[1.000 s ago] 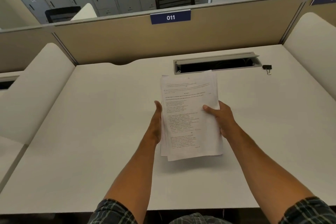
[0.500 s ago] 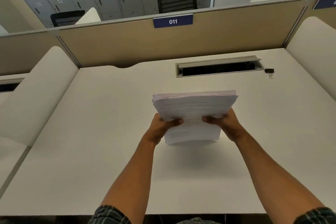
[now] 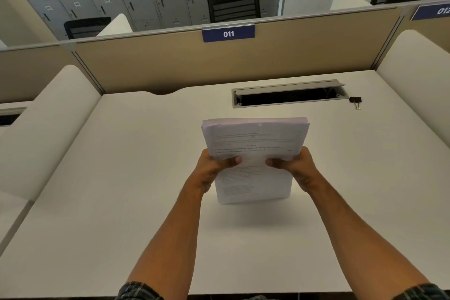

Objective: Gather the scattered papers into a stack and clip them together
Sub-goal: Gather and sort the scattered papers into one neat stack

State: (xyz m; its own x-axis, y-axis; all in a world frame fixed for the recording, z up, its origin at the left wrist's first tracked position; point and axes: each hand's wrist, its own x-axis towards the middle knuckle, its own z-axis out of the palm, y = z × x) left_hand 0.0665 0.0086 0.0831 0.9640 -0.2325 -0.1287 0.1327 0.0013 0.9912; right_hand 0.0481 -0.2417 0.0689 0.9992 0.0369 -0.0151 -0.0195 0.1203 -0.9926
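Observation:
A stack of printed white papers (image 3: pixel 255 136) stands on its bottom edge on the white desk (image 3: pixel 121 178), leaning slightly toward me. My left hand (image 3: pixel 211 168) grips its left side with the thumb across the front sheet. My right hand (image 3: pixel 294 165) grips the right side the same way. A small black binder clip (image 3: pixel 355 101) lies on the desk at the far right, well apart from both hands.
An open cable slot (image 3: pixel 287 95) with a raised metal lid runs along the back of the desk, left of the clip. A tan partition (image 3: pixel 170 66) labelled 011 closes the far edge. White curved dividers (image 3: pixel 43 119) flank both sides.
The stack went from lying tilted in my hands to standing upright on its bottom edge. Both hands moved up its sides and took a thumb-front grip.

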